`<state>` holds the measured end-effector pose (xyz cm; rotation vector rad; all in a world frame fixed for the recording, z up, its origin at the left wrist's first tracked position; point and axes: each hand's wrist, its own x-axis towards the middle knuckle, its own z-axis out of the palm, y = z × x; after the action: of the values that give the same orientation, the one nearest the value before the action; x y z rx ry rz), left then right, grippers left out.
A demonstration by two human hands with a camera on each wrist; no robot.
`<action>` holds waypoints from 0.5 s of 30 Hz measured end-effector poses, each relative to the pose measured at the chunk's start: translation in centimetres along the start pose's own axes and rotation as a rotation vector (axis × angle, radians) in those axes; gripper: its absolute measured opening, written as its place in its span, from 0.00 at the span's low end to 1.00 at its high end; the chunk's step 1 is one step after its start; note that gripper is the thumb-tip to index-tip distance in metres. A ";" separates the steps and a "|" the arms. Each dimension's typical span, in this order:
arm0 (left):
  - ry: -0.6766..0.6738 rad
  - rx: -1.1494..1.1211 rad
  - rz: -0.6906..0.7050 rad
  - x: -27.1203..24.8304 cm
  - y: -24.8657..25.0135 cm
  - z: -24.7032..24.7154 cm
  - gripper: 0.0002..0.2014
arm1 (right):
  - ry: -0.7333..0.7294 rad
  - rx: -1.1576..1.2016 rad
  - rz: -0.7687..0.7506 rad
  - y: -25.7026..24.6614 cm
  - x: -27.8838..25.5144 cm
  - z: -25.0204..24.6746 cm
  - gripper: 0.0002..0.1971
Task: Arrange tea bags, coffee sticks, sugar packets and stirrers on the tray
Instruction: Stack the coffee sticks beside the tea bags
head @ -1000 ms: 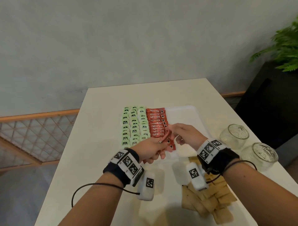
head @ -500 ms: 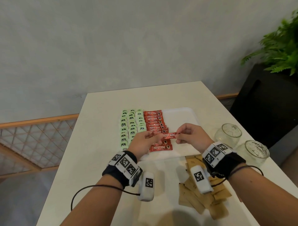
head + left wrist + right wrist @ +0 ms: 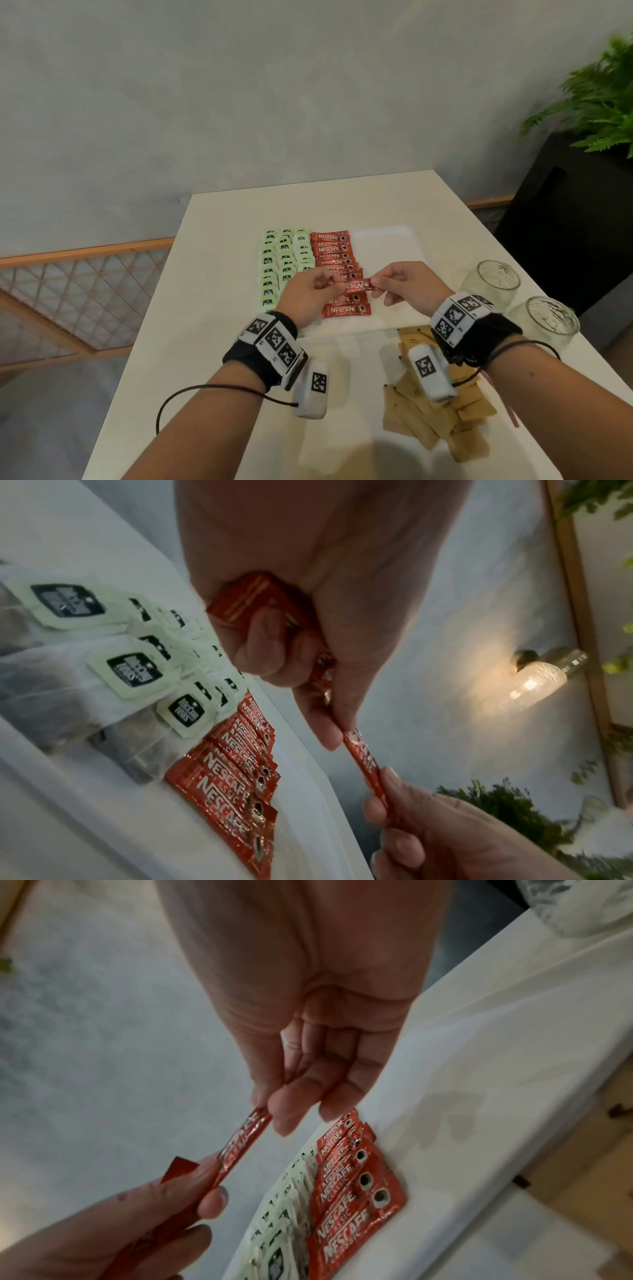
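One red coffee stick (image 3: 356,286) hangs level above the white tray (image 3: 387,240). My left hand (image 3: 337,284) pinches its left end, and my right hand (image 3: 375,284) pinches its right end. The left wrist view shows more red sticks (image 3: 253,604) bunched in my left palm under curled fingers. On the tray lie three columns of green tea bags (image 3: 284,260) and, beside them, an overlapping column of coffee sticks (image 3: 334,257). Brown sugar packets (image 3: 428,411) lie in a loose pile on the table under my right wrist.
Two empty glass jars (image 3: 489,284) (image 3: 548,322) stand right of the tray near the table's right edge. The tray's right half is bare white. A black planter with a green plant (image 3: 596,102) stands beyond the table at right.
The stick was tilted low over the near end of the coffee column; it now lies level and slightly higher between both hands. My right hand has shifted right along it.
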<state>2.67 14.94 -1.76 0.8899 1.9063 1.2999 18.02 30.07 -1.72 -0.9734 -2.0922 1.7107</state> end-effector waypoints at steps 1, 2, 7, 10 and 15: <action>0.009 0.005 -0.011 0.0 0.2 0.0 0.13 | -0.011 -0.001 0.011 0.2 0.0 -0.1 0.09; 0.022 0.023 -0.032 0.0 0.3 -0.1 0.17 | -0.021 -0.012 0.027 0.6 0.0 -0.1 0.08; 0.096 0.070 -0.115 1.3 1.0 -1.0 0.15 | -0.011 -0.347 0.122 3.0 -0.1 0.7 0.06; 0.085 0.107 -0.108 1.7 0.4 -1.8 0.13 | -0.043 -0.431 0.176 3.9 0.1 1.6 0.05; 0.093 0.090 -0.057 1.5 -0.3 -2.8 0.09 | 0.023 -0.533 0.236 4.6 1.0 2.3 0.08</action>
<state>-0.48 14.71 -1.46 0.8257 2.0616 1.2497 17.39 29.35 -6.86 -1.4245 -2.5648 1.2325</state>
